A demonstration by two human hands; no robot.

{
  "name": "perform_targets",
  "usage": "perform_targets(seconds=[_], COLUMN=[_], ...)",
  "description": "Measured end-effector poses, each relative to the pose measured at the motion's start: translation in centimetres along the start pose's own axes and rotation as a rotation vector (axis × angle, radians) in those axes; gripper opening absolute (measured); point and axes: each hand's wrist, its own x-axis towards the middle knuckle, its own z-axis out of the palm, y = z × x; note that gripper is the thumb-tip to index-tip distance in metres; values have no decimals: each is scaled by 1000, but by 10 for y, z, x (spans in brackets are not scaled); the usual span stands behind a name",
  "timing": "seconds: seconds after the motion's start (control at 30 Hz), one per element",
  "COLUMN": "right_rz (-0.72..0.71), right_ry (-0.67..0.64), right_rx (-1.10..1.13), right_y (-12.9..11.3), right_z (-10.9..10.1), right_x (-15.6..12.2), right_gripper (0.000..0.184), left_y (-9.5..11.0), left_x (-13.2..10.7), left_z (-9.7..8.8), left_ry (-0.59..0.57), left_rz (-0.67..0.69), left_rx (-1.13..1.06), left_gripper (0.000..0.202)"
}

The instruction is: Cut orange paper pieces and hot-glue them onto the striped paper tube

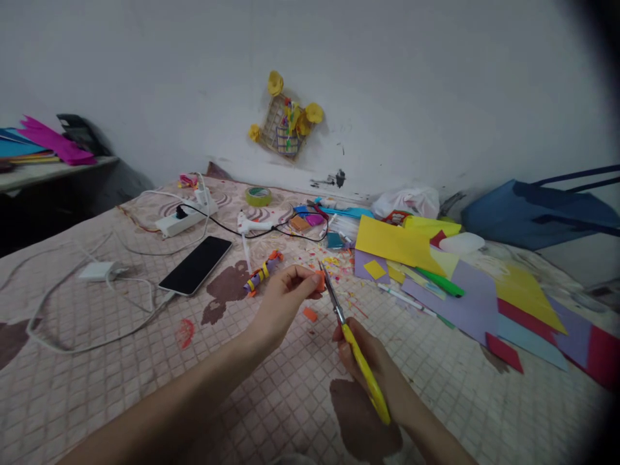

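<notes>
My left hand pinches a small orange paper piece just above the bed cover. My right hand grips yellow-handled scissors, whose blades point up and touch the orange piece. A loose orange scrap lies on the cover below the hands. A small paper figure in orange, yellow and purple lies just left of my left hand.
Coloured paper sheets with a green marker spread to the right. A black phone, a power strip, cables, a glue gun and a tape roll lie at left and back. A blue bag sits far right.
</notes>
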Motion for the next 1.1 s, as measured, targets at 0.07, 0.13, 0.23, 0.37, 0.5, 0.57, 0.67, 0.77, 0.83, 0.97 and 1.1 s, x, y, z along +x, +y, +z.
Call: perform_targets(seconds=[0.07,0.13,0.23,0.37,0.5,0.57,0.67,0.77,0.83,0.97,1.1], right_rz=[13,20,22,19,13,22,25,29,31,33,46], right_ry=[1,18,35,39,52,49,38,28,13,9,16], right_rx=[11,-11,-101,-138,-125,-136,-148,-134,-106,-101,-117], right_y=[0,0,2,6,9,10,11,12,11,11,10], right_z=[1,2,2,2,3,3,2,2,2,2,3], right_x=[0,0,-1,-1,0,0,0,0,0,0,0], right_gripper=[15,18,20,20,20,22,23,21,20,21,23], left_y=[-1,-2,-2,-3,-3,-4,-5,-5,-5,-5,-5], left_x=[-1,-1,-2,-2,-2,-3,-3,-3,-3,-2,-2], left_z=[0,0,-1,-1,0,-1,-1,-2,-3,-3,-3], left_ry=[9,17,16,20,22,25,19,9,13,18,12], left_rz=[-3,-7,-10,-9,-7,-4,-3,-5,-7,-9,0], left_rx=[0,-6,-10,-13,-11,-14,-28,-19,-10,-11,-12], left_gripper=[18,18,16,15,16,15,15,14,14,15,15])
